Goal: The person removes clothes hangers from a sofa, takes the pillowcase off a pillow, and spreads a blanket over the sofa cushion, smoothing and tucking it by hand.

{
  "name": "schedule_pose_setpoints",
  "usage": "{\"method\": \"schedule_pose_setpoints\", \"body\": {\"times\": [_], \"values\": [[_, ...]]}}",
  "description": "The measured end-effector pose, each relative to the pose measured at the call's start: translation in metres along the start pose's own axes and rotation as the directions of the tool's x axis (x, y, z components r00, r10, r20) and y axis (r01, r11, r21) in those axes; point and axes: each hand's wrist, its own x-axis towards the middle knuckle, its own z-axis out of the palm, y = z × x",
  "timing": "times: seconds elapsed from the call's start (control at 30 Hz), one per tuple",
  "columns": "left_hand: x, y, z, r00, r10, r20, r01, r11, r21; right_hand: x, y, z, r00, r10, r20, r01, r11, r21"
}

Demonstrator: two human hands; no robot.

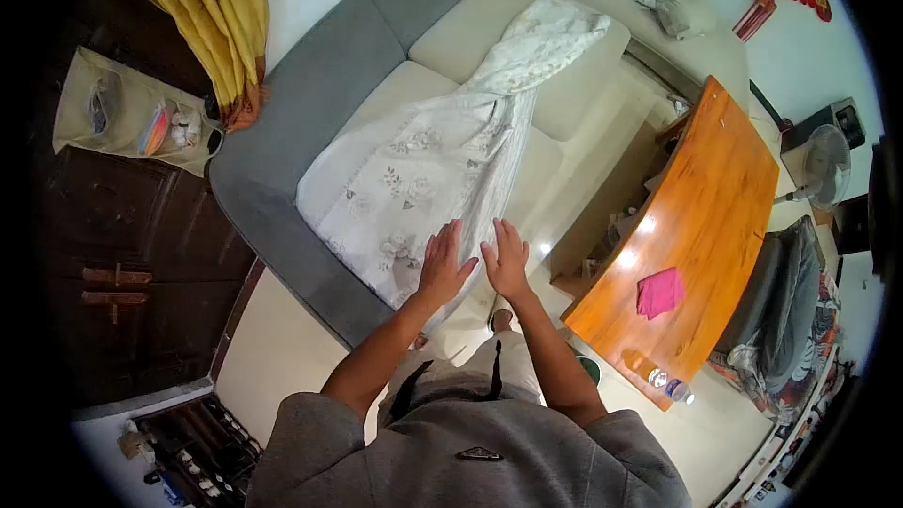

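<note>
Two open hands, apart, fingers slightly spread: left hand (444,268) against floral sheet (409,169) in view, contact unclear; right hand (507,263) just right of sheet.

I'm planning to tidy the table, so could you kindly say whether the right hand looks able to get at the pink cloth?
Probably yes, perhaps with a lean: the right hand is empty, and the pink cloth lies uncovered on the wooden table, with nothing seen blocking the way.
</note>
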Motion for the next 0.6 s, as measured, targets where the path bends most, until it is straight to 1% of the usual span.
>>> {"method": "schedule_pose_setpoints", "body": {"times": [0.1, 0.17, 0.3, 0.4, 0.47, 0.57, 0.6], "values": [[0.023, 0.022, -0.005, 0.999, 0.012, -0.035, -0.011, 1.000, 0.025, 0.022, 0.009, -0.021, 1.000, -0.007, 0.005, 0.007, 0.999, -0.038], [0.034, 0.024, -0.006, 0.998, 0.018, -0.053, -0.017, 0.999, 0.032, 0.033, 0.013, -0.023, 1.000, -0.016, -0.007, 0.015, 0.997, -0.082], [0.056, 0.021, -0.019, 0.997, 0.049, -0.067, -0.045, 0.997, 0.063, 0.049, 0.010, -0.031, 1.000, -0.029, -0.003, 0.029, 0.998, -0.055], [0.071, 0.013, -0.029, 0.997, 0.005, -0.079, -0.002, 0.999, 0.035, 0.066, 0.013, -0.031, 0.998, -0.066, -0.024, 0.065, 0.996, -0.056], [0.083, 0.005, -0.033, 0.995, -0.010, -0.097, 0.013, 0.999, 0.031, 0.077, 0.014, -0.033, 0.995, -0.087, -0.047, 0.084, 0.994, -0.074], [0.104, -0.004, -0.042, 0.991, 0.007, -0.137, -0.003, 1.000, 0.029, 0.099, 0.006, -0.040, 0.969, -0.196, -0.152, 0.176, 0.975, -0.137], [0.114, -0.006, -0.046, 0.989, 0.007, -0.148, -0.003, 1.000, 0.028, 0.107, 0.001, -0.043, 0.973, -0.172, -0.152, 0.153, 0.980, -0.129]]}}
